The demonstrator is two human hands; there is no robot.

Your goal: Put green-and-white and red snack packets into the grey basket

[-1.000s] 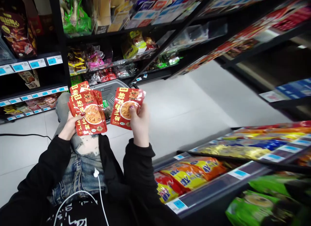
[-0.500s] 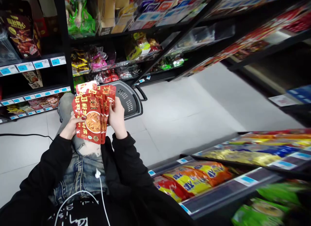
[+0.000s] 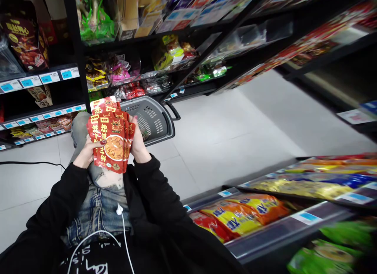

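Several red snack packets (image 3: 113,146) with yellow lettering and a bowl picture are fanned together above my knees. My left hand (image 3: 87,151) grips their left side, its thumb with a dark nail lying across the front packet. On the right edge of the bunch, my right hand (image 3: 138,141) is closed round the packets; its fingers behind them are hidden. Just beyond the right hand, a grey shopping basket (image 3: 165,123) with a black handle rests on the floor, partly covered by the packets and hand.
Shelves with bagged snacks (image 3: 96,73) and price tags stand in front. At the lower right, another shelf holds orange and yellow bags (image 3: 235,217) and green bags (image 3: 326,254). Tiled floor (image 3: 212,144) runs between them. A white earphone cord (image 3: 125,234) hangs over my lap.
The right hand has shifted slightly down and left, and the rear packet at the right has been drawn in closer to the bunch. More of the basket shows.
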